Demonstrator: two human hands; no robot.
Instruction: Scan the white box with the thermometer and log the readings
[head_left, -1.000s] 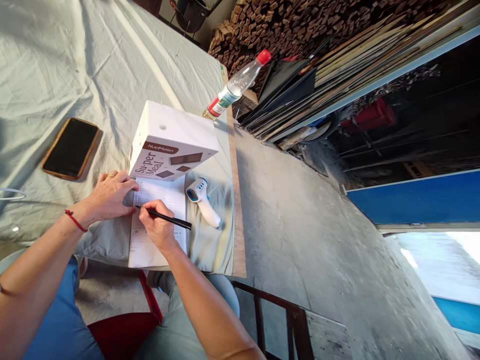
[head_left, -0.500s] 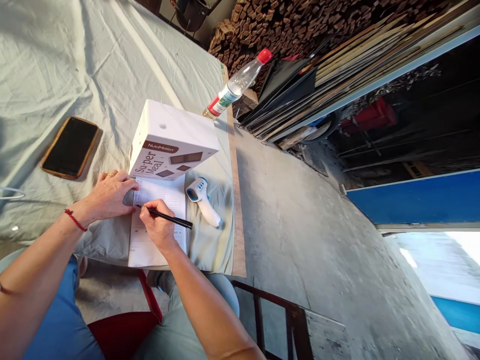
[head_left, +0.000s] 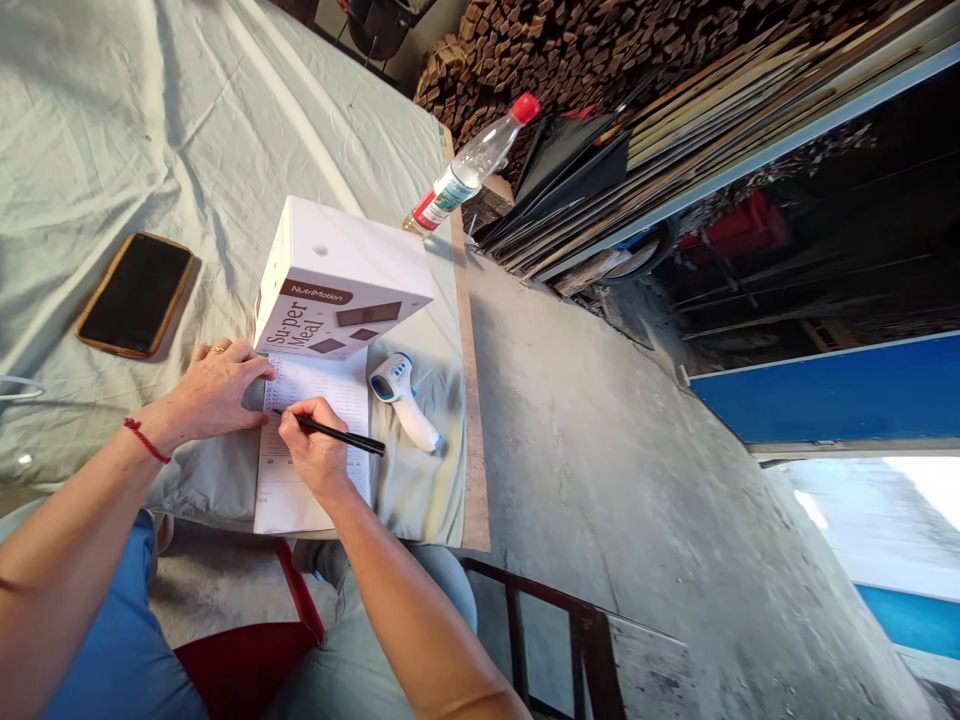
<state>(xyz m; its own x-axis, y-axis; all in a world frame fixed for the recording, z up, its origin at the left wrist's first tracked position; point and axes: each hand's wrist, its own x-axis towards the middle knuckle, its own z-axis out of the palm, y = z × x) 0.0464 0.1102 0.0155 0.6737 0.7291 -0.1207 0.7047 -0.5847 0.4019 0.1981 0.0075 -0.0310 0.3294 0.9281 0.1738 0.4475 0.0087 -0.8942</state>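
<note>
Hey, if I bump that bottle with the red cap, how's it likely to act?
The bottle would probably tip easily, being tall and narrow. It's likely light for its size: the upper part looks empty, with liquid seemingly only near the base. Standing by the table edge, it might fall off.

Red cord bracelet (head_left: 146, 441), gold-coloured ring (head_left: 217, 348), blue trousers (head_left: 112, 635), perhaps denim

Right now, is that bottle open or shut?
Shut: the bottle has its red cap sitting on top.
</note>
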